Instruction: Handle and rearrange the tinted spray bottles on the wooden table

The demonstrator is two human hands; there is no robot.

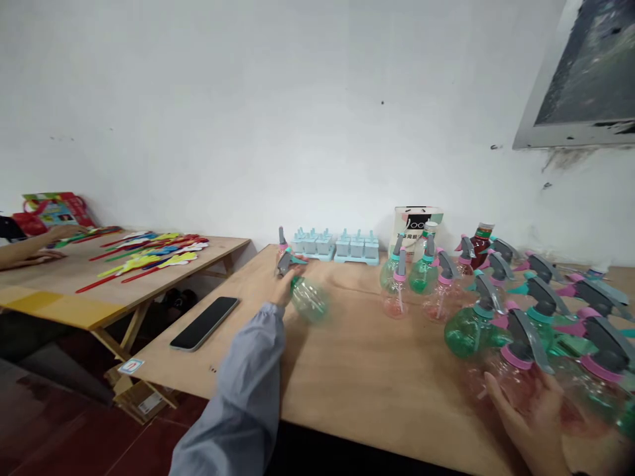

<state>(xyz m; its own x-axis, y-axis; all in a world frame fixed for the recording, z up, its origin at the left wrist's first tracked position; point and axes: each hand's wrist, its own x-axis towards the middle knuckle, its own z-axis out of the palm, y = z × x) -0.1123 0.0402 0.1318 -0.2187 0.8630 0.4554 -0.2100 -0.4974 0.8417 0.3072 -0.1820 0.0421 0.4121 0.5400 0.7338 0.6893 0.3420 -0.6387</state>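
Observation:
My left hand (282,289) is closed around the neck of a green spray bottle (310,301), which leans over the left part of the table and is blurred by motion. Close behind it stands a spray bottle with a grey top (281,238), partly hidden. At the lower right, my right hand (538,420) wraps round the clear pink body of another spray bottle (518,354) with a grey head and pink collar. Several green and pink spray bottles crowd around that hand, among them a green one (469,330) just behind.
A phone (204,324) lies near the left edge of the wooden table (357,383). Light blue ice-pop moulds (356,248), a paper bag (407,228) and a dark red bottle (482,244) stand by the wall. Another person's arm (30,251) rests at a second table with colourful hand-shaped sticks (149,261).

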